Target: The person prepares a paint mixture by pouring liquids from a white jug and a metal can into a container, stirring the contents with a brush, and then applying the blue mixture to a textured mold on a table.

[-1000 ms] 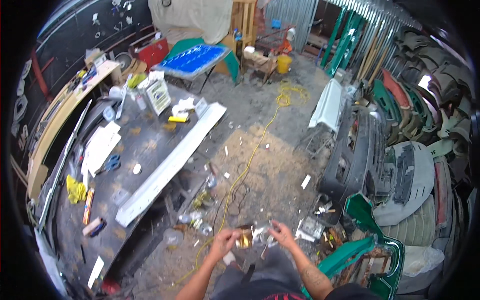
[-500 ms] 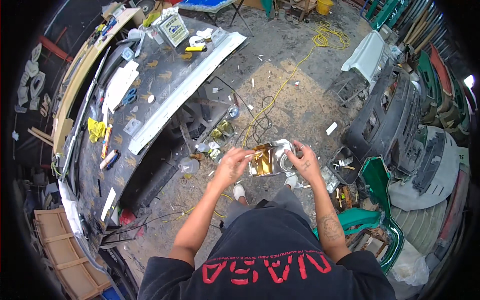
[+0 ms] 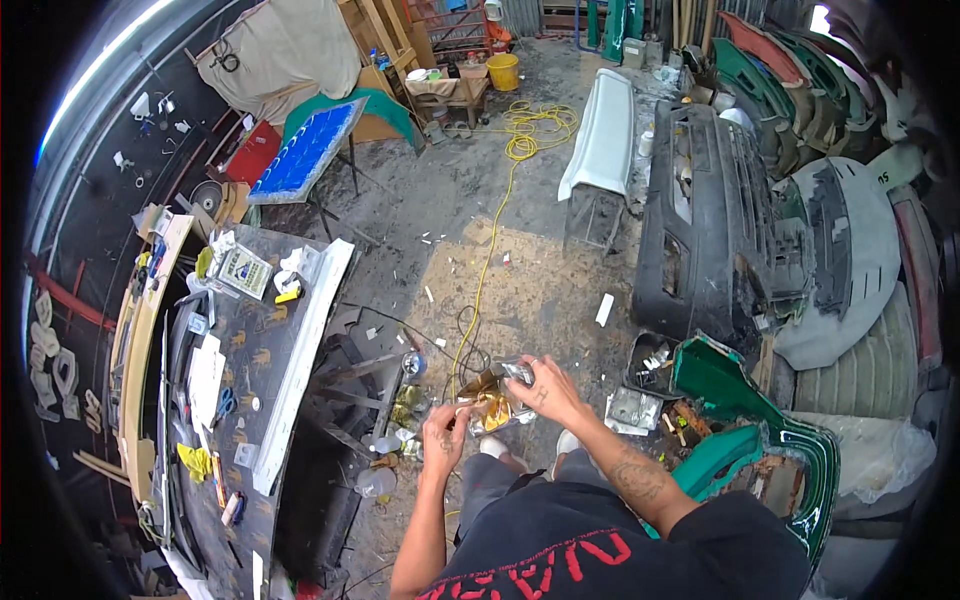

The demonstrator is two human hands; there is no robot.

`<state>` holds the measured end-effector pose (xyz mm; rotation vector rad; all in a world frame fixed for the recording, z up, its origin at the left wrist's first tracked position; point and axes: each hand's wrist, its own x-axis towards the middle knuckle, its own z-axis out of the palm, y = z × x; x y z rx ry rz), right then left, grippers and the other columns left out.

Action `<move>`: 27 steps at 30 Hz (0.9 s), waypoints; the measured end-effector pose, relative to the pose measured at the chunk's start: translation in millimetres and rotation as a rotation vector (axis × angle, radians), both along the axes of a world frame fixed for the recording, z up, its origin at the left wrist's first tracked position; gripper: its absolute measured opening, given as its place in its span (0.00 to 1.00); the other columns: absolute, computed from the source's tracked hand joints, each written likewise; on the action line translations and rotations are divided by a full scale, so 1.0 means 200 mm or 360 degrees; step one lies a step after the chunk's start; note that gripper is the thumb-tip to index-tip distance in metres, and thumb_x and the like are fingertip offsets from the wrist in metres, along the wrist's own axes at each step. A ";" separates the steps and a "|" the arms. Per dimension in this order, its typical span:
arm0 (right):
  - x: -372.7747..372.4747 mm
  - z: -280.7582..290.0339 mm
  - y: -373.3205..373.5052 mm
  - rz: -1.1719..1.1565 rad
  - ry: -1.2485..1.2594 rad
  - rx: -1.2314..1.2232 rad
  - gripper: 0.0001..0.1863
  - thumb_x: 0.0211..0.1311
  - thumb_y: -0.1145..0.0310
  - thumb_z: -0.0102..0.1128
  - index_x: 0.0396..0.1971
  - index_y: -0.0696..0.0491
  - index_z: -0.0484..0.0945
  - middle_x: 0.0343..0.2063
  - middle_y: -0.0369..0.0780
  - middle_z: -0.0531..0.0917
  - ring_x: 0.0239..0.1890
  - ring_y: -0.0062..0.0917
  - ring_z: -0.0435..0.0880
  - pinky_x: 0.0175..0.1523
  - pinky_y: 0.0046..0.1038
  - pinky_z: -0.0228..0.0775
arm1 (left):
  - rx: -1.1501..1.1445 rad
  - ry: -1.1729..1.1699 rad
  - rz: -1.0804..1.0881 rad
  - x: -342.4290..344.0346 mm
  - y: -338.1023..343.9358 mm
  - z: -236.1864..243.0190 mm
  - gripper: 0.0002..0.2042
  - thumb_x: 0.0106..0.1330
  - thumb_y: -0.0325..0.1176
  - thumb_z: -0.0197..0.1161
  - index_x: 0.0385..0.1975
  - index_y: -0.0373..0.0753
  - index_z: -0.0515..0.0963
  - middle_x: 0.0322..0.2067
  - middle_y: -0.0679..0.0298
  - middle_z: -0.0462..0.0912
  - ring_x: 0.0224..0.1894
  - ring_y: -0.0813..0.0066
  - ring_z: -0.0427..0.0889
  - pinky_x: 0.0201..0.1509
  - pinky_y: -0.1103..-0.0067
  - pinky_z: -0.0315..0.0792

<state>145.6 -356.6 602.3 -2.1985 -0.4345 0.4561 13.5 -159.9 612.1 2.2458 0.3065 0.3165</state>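
Observation:
In front of my body, over the floor, I hold a silver metal tin [image 3: 490,410] with a shiny gold-coloured inside that faces up through an open side. My left hand [image 3: 446,428] pinches the tin's left edge between thumb and fingers. The right hand [image 3: 548,393] is closed over its right end, where the silver surface shows beside the fingers. Part of that end is hidden under the right hand.
To my left stands a dark workbench [image 3: 262,345] with a long white panel [image 3: 302,370], a rectangular can [image 3: 241,272], blue scissors [image 3: 226,400] and a yellow cloth [image 3: 194,462]. A yellow cable [image 3: 487,270] crosses the floor. Car bumpers [image 3: 690,230] and a green panel [image 3: 745,400] crowd my right.
The view has swung up, showing more of the far room, and the bench sits further left. Both hands and the tin are lower and further left in the picture; the tin is tilted differently.

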 end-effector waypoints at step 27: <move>1.46 0.00 0.49 -0.0472 -0.0094 0.0043 0.33 0.58 0.50 0.67 0.53 0.63 0.77 0.44 0.54 0.81 0.48 0.44 0.81 0.55 0.37 0.71 | 0.0276 -0.0120 -0.0814 1.82 0.75 -0.03 0.11 0.67 0.30 0.61 0.47 0.41 0.82 0.35 0.60 0.83 0.39 0.58 0.76 0.47 0.68 0.72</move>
